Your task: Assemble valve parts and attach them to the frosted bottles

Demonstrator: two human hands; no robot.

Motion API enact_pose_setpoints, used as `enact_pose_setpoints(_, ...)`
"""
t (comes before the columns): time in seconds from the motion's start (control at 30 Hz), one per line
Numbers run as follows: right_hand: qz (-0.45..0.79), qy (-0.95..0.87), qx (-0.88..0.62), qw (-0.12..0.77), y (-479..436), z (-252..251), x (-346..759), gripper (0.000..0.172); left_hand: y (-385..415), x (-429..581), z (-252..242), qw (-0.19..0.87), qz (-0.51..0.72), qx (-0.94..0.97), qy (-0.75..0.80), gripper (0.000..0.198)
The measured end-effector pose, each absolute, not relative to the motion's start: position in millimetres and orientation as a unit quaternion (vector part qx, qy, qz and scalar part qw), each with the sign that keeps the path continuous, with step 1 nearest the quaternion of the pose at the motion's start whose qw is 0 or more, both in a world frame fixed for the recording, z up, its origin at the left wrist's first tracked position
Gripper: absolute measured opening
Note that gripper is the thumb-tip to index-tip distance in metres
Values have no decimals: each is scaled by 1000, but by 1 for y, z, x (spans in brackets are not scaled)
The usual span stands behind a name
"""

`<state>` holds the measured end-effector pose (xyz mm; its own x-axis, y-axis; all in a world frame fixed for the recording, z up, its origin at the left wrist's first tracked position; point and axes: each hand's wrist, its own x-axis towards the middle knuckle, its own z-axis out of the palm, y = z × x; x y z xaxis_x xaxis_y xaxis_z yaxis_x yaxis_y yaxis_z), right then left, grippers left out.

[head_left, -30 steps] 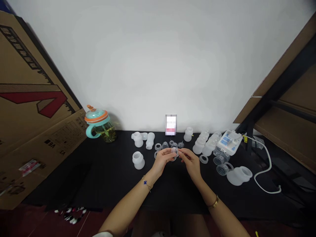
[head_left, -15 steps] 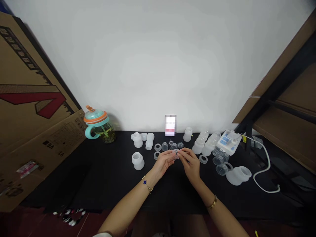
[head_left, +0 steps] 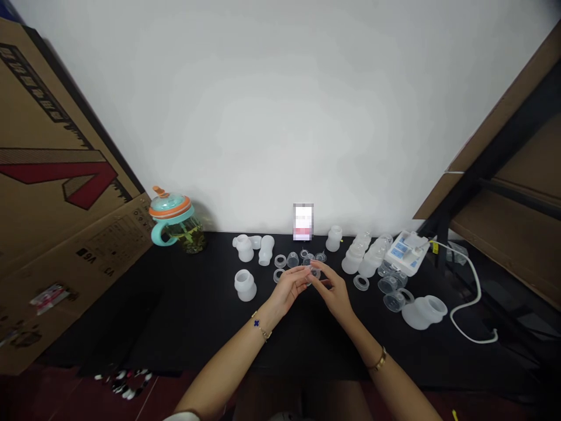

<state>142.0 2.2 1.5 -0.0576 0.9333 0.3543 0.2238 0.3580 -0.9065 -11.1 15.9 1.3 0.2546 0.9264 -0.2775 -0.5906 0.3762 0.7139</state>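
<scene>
My left hand (head_left: 289, 287) and my right hand (head_left: 335, 290) meet above the middle of the table. Between their fingertips is a small translucent bottle collar ring (head_left: 316, 273). Fingers of the left pinch it on one side, while the right thumb and forefinger close on it from the other. A clear piece, perhaps a nipple, seems to sit inside, but the fingers partly hide it. Just behind the hands lie clear nipples (head_left: 293, 259) and loose collar rings (head_left: 280, 261). A single ring (head_left: 361, 283) lies right of my right hand.
White bottle bodies (head_left: 245, 286) stand at left, with assembled bottles (head_left: 372, 259) and clear caps (head_left: 394, 301) at right. Beyond are a white box-shaped device (head_left: 407, 251) and cable (head_left: 477, 280). A teal-handled jug (head_left: 175, 225), a propped phone (head_left: 303, 222) and a cardboard carton (head_left: 87, 251) border the black table.
My right fingers have shifted slightly left and changed their grip around the ring, the forefinger now reaching over its top. My left hand has hardly moved.
</scene>
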Motion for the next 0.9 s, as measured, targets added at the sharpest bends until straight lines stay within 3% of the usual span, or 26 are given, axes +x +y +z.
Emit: enact_pose_setpoints(0.9, 409, -594, -438, 537, 5, 5, 145, 17, 15, -13, 4, 769, 477, 256, 340, 26)
